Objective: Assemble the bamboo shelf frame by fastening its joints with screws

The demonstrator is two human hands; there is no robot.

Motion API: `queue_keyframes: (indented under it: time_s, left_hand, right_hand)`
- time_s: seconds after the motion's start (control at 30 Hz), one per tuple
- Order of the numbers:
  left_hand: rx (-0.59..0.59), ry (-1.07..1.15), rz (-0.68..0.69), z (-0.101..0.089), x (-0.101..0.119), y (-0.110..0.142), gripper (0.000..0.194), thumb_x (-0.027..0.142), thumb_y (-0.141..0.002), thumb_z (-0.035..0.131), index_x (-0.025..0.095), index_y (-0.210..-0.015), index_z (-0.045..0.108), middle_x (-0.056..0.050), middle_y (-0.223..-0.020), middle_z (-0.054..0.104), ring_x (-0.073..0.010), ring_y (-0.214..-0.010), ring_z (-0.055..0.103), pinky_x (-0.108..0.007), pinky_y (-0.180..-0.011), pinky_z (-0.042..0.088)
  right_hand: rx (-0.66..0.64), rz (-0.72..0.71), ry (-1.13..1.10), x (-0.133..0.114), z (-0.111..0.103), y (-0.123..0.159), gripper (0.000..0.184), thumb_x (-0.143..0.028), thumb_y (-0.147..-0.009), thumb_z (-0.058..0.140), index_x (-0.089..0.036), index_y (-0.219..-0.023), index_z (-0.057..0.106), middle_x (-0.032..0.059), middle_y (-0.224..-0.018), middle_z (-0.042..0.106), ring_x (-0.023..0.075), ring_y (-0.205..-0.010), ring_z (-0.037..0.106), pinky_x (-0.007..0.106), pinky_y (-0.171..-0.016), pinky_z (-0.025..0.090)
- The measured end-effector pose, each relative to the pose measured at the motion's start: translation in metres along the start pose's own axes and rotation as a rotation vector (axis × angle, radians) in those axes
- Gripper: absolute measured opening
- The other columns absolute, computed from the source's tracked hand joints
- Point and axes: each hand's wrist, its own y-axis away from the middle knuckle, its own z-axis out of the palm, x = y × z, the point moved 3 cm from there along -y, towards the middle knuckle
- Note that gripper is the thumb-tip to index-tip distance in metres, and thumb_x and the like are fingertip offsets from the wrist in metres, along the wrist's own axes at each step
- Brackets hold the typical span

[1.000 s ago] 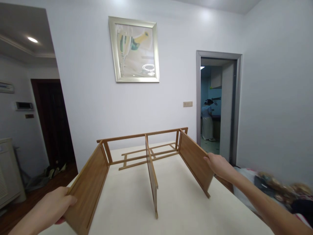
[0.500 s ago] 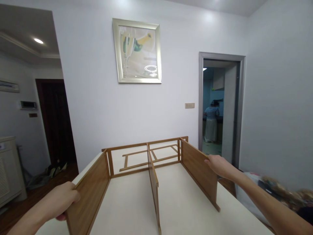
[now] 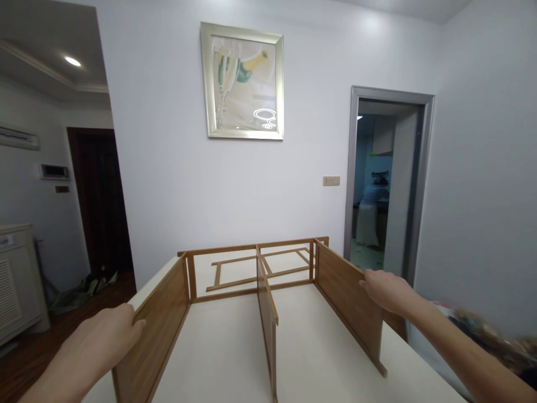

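Note:
A partly joined wooden shelf rack lies on its side on a white table (image 3: 226, 341), its boards standing on edge. One slatted end frame (image 3: 222, 246) joins the boards at the far side. My left hand (image 3: 104, 344) is closed over the top edge of the left shelf board (image 3: 155, 330). My right hand (image 3: 388, 291) grips the top edge of the right shelf board (image 3: 350, 302), fingers hidden behind it. Between them stands the middle board (image 3: 267, 319), touched by neither hand. Beyond the end frame, a second ladder-like wooden frame (image 3: 216, 277) lies flat on the table.
A wall with a framed picture (image 3: 245, 84) rises behind the table. At the right, a doorway (image 3: 354, 168) shows a person (image 3: 369, 215) in another room. Bags (image 3: 482, 341) sit at the table's right; a white cabinet (image 3: 20, 280) stands at the left.
The view has shifted slightly, so the wall and doorway appear further right. My left hand has slid forward along the board's edge. The person in the doorway leans further over.

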Motion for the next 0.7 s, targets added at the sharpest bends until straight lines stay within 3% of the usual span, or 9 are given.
queue_keyframes:
  time_s: [0.03,0.17,0.23,0.33,0.43,0.57,0.7]
  left_hand:
    - [-0.007,-0.010,0.047,-0.003,0.007,0.008,0.031,0.031,-0.087,0.040,0.020,-0.071,0.063,-0.008,-0.078,0.072,-0.0241,-0.069,0.067,-0.031,-0.060,0.044]
    - [0.245,-0.073,0.174,-0.024,0.057,0.043,0.033,0.027,-0.091,0.033,0.014,-0.090,0.064,-0.017,-0.088,0.068,-0.0324,-0.085,0.065,-0.038,-0.067,0.046]
    - [0.232,-0.034,0.277,-0.020,0.092,0.051,0.030,0.024,-0.091,0.035,0.015,-0.093,0.064,-0.016,-0.094,0.068,-0.0305,-0.092,0.064,-0.038,-0.074,0.047]
    - [0.038,0.049,0.319,0.013,0.139,0.037,0.028,0.019,-0.089,0.039,0.017,-0.100,0.065,-0.016,-0.100,0.069,-0.0278,-0.089,0.066,-0.035,-0.072,0.048]
    - [-0.112,0.103,0.405,0.061,0.174,0.009,0.028,0.018,-0.089,0.042,0.014,-0.104,0.065,-0.018,-0.104,0.069,-0.0284,-0.095,0.067,-0.036,-0.077,0.048]
    - [-0.165,0.111,0.428,0.110,0.200,-0.027,0.026,0.015,-0.087,0.043,0.012,-0.097,0.067,-0.019,-0.102,0.069,-0.0302,-0.095,0.067,-0.038,-0.078,0.048]
    - [-0.165,0.147,0.437,0.139,0.222,-0.056,0.031,0.010,-0.088,0.038,0.012,-0.104,0.065,-0.017,-0.109,0.068,-0.0270,-0.102,0.065,-0.035,-0.083,0.047]
  right_hand:
    - [0.045,0.000,0.027,-0.004,-0.002,0.003,0.022,-0.028,-0.093,0.050,-0.011,-0.091,0.064,0.0176,-0.087,0.067,0.0265,-0.082,0.066,0.031,-0.068,0.041]
    - [0.370,-0.125,0.182,-0.039,-0.011,0.014,0.014,-0.022,-0.092,0.049,-0.013,-0.094,0.059,0.0196,-0.094,0.062,0.0292,-0.093,0.058,0.035,-0.074,0.040]
    - [0.378,-0.215,0.161,-0.065,-0.003,0.012,0.013,-0.020,-0.092,0.048,-0.014,-0.094,0.059,0.0191,-0.094,0.062,0.0302,-0.094,0.056,0.037,-0.077,0.039]
    - [0.173,-0.322,-0.057,-0.105,0.028,-0.003,0.015,-0.017,-0.092,0.046,-0.014,-0.097,0.060,0.0201,-0.099,0.062,0.0287,-0.099,0.055,0.035,-0.081,0.038]
    - [0.079,-0.360,-0.103,-0.137,0.063,-0.021,0.014,-0.014,-0.089,0.051,-0.014,-0.097,0.063,0.0174,-0.099,0.065,0.0266,-0.097,0.058,0.033,-0.080,0.039]
    - [-0.009,-0.396,-0.165,-0.172,0.104,-0.047,0.015,-0.009,-0.085,0.055,-0.014,-0.092,0.066,0.0147,-0.097,0.068,0.0261,-0.096,0.062,0.032,-0.078,0.042]
    - [-0.041,-0.371,-0.261,-0.203,0.135,-0.083,0.019,-0.005,-0.086,0.052,-0.015,-0.094,0.067,0.0140,-0.100,0.068,0.0252,-0.099,0.062,0.032,-0.078,0.045]
